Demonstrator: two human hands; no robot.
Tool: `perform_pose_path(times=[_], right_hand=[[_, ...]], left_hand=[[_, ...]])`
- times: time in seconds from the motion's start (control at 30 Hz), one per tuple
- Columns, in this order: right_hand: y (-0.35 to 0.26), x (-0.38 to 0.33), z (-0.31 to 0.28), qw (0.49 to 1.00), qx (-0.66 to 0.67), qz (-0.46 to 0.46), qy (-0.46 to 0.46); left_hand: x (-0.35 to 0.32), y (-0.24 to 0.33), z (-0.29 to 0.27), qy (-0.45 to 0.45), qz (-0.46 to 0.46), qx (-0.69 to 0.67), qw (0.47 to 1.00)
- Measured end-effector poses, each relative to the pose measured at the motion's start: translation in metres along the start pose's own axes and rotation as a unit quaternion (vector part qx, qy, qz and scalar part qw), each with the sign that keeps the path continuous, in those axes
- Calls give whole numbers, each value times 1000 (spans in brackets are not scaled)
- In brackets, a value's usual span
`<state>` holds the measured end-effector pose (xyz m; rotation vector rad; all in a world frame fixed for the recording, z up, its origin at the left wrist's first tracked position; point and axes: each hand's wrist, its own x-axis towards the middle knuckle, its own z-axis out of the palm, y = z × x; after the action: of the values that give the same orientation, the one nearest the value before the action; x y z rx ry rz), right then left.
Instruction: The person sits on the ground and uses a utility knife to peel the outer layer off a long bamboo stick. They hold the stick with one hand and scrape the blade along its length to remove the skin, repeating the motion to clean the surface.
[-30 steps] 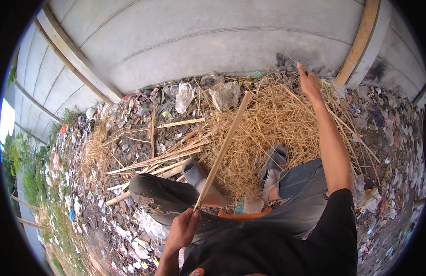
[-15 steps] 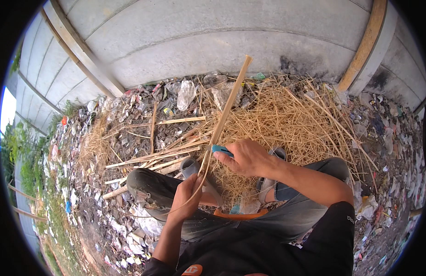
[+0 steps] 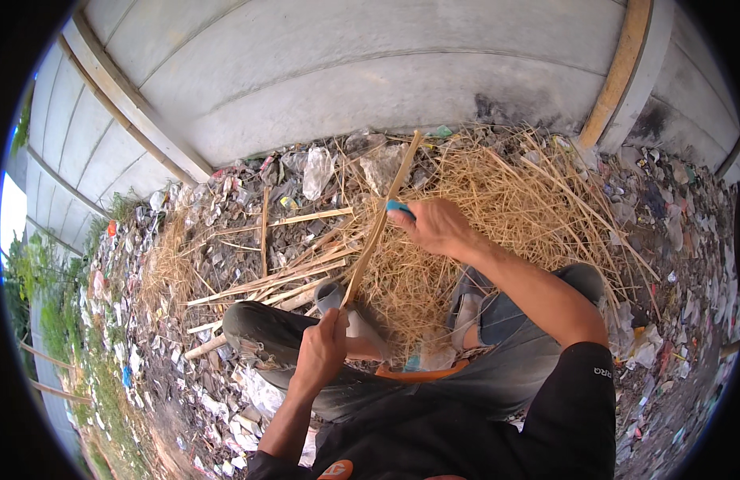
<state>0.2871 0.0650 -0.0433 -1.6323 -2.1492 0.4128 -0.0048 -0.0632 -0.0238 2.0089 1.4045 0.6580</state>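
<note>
My left hand [image 3: 322, 348] grips the near end of a long pale bamboo strip [image 3: 380, 220] that slants up and away over my knees. My right hand [image 3: 435, 226] is closed around a small blue-handled tool [image 3: 398, 207], pressed against the strip about halfway along it. I sit with knees bent in grey trousers [image 3: 266, 332], a heap of thin straw-like shavings [image 3: 506, 200] spread in front of my feet.
Several split bamboo slats [image 3: 266, 280] lie on the ground at left. Plastic litter [image 3: 318, 172] covers the ground along a grey concrete wall [image 3: 346, 80]. A wooden post [image 3: 618, 72] leans at the right. Grass [image 3: 50, 320] grows at far left.
My right hand came back from an outstretched reach at the far right to the strip, holding the blue tool, and has slid slightly up it. The strip now stands steeper.
</note>
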Motion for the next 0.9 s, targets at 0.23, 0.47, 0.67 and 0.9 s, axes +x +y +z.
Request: perform_pose_path(times=[0.23, 0.47, 0.67, 0.9], right_hand=[[181, 20, -101, 923, -4, 339, 180], [50, 30, -55, 988, -84, 49, 123], [-18, -9, -31, 987, -68, -97, 112], [-49, -32, -18, 994, -36, -107, 14]], left_hand=[[-83, -26, -19, -40, -122, 21, 991], [-30, -46, -33, 109, -194, -277, 935], [56, -12, -44, 24, -127, -322, 938], [92, 17, 4, -27, -59, -274, 960]])
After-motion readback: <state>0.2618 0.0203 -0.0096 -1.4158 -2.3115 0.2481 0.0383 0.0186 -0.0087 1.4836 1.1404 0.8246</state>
